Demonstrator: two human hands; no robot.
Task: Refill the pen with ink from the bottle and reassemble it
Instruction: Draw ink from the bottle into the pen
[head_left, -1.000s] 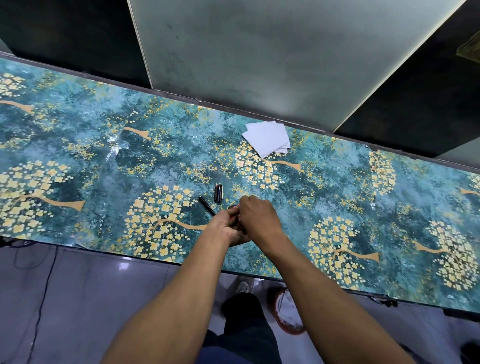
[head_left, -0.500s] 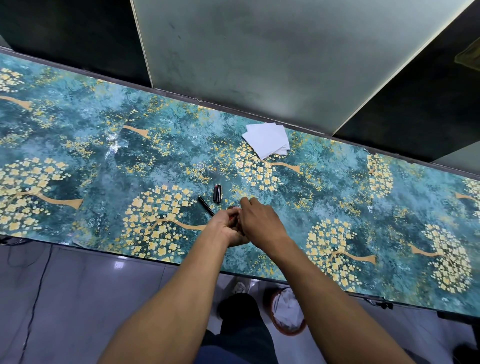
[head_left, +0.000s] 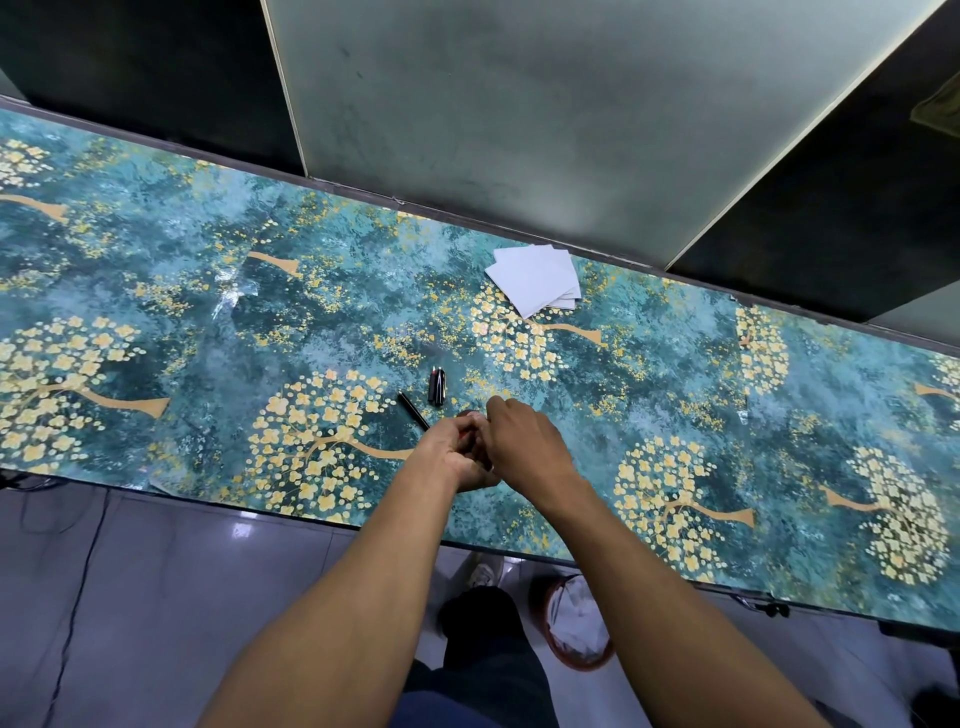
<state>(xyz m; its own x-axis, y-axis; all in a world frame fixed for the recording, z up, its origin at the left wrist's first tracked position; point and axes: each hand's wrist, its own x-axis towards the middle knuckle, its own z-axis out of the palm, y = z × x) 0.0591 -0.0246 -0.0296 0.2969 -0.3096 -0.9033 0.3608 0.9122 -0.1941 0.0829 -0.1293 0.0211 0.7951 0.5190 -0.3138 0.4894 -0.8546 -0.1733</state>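
My left hand and my right hand meet over the table's near middle, both closed around a small dark object that looks like the ink bottle. Only its rounded dark top shows between the fingers; the rest is hidden. My right fingers pinch at that top. A thin black pen barrel lies on the table just left of my left hand. Beyond it lie short dark pen parts with red tips, side by side.
A stack of white paper sheets lies toward the table's far edge. The teal flowered tabletop runs left and right. Under the near edge are a bin with white waste and a cable on the floor.
My hands stay pressed together at the same spot. The right fingers have shifted slightly over the dark object. The pen pieces on the table have not moved.
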